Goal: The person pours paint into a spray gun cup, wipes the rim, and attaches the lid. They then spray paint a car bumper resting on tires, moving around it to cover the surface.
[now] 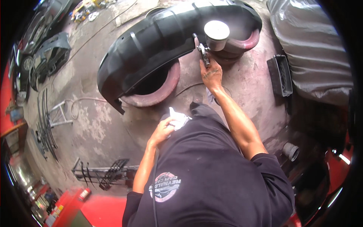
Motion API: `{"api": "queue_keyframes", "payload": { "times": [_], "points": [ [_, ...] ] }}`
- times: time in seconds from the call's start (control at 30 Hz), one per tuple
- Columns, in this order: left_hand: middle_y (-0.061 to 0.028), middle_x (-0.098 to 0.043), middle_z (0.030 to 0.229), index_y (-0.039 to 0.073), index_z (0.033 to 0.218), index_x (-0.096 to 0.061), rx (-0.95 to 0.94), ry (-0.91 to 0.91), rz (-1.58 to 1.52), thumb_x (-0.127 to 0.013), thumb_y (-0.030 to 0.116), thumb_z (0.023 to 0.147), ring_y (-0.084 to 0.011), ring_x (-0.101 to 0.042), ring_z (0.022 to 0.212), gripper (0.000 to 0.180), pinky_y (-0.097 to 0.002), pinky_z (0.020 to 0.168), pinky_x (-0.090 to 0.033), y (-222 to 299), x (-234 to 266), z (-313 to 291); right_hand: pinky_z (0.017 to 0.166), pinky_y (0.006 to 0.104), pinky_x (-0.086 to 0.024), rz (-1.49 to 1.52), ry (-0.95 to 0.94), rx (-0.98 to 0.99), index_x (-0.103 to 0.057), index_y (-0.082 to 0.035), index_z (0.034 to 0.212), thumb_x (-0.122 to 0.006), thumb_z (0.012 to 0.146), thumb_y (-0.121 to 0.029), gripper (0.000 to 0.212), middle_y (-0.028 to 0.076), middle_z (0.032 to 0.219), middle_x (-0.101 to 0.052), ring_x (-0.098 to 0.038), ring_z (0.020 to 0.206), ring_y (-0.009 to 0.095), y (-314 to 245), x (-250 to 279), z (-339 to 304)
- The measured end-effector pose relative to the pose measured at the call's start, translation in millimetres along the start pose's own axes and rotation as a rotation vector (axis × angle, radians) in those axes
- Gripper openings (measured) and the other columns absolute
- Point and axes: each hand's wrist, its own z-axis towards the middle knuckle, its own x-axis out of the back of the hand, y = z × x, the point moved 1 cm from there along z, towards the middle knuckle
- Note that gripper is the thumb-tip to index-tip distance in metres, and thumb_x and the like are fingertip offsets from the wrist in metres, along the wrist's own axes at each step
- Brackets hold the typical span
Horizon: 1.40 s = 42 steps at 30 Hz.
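My right hand [211, 75] is wrapped round the handle of a paint spray gun [203, 50], its nozzle close to a bumper. A round cup [217, 34] with a pale lid sits on the gun. The dark bumper [147, 41] curves across the top of the view, resting on tires; a faint mist hangs over its right end. One reddish, dusty tire [159, 94] shows under its left half, another tire [247, 42] under the right. Near my waist my left hand [163, 129] grips a crumpled white cloth [179, 120].
A hose [155, 189] runs down over my dark shirt. Silvery sheeting [314, 49] covers something large at right, beside a black box-like part [280, 75]. Metal stands [60, 114], dark strips [46, 126] and a black frame [109, 174] lie at left. Car parts [53, 56] stand farther back.
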Motion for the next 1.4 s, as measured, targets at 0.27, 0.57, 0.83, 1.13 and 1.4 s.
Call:
{"api": "queue_keyframes", "payload": {
  "times": [0.27, 0.57, 0.83, 1.13, 1.4],
  "points": [
    [-0.0044, -0.071, 0.105, 0.001, 0.129, -0.067, 0.076, -0.132, 0.008, -0.06, 0.011, 0.085, -0.0118, -0.063, 0.094, 0.045, -0.0281, 0.083, -0.051, -34.8, 101.2, -19.9, 0.086, 0.0522, -0.056, -0.179, -0.017, -0.187, -0.068, -0.004, 0.127, -0.067, 0.095, -0.024, 0.038, 0.027, 0.098, -0.073, -0.071, 0.096, 0.047, -41.1, -43.5, -20.8],
    [-0.0043, -0.071, 0.108, 0.0, 0.129, -0.066, 0.081, -0.214, -0.047, -0.059, 0.01, 0.086, -0.012, -0.063, 0.096, 0.045, -0.0283, 0.086, -0.051, -51.6, 154.6, -35.6, 0.072, 0.051, -0.054, -0.331, -0.043, -0.364, -0.073, -0.002, 0.113, -0.072, 0.096, -0.025, 0.029, 0.025, 0.079, -0.071, -0.072, 0.076, 0.043, -28.0, -71.8, -102.0],
    [-0.0056, -0.071, 0.109, -0.001, 0.129, -0.065, 0.11, -0.199, -0.074, -0.058, 0.009, 0.085, -0.0131, -0.064, 0.098, 0.046, -0.0291, 0.088, -0.051, -59.8, 162.5, -39.2, 0.075, 0.0445, -0.056, -0.087, 0.109, -0.193, -0.071, -0.002, 0.12, -0.069, 0.096, -0.021, 0.031, 0.022, 0.086, -0.073, -0.073, 0.079, 0.04, -81.1, -66.4, -35.5],
    [-0.0029, -0.07, 0.104, -0.001, 0.123, -0.067, 0.105, -0.066, -0.144, -0.057, 0.009, 0.084, -0.0108, -0.061, 0.091, 0.042, -0.027, 0.082, -0.05, -64.1, 146.2, -29.2, 0.073, 0.0439, -0.055, -0.108, 0.068, -0.248, -0.073, -0.002, 0.109, -0.073, 0.093, -0.026, 0.029, 0.022, 0.082, -0.072, -0.073, 0.077, 0.039, -29.3, -19.0, -11.7],
    [-0.0035, -0.072, 0.101, -0.002, 0.117, -0.071, 0.129, 0.127, -0.235, -0.057, 0.01, 0.081, -0.0115, -0.065, 0.09, 0.041, -0.0272, 0.081, -0.053, -54.2, 99.2, 7.2, 0.078, 0.048, -0.055, -0.176, -0.293, -0.26, -0.074, -0.002, 0.107, -0.076, 0.091, -0.028, 0.03, 0.025, 0.09, -0.073, -0.072, 0.087, 0.044, 90.1, 58.0, -14.7]
  ]
}}
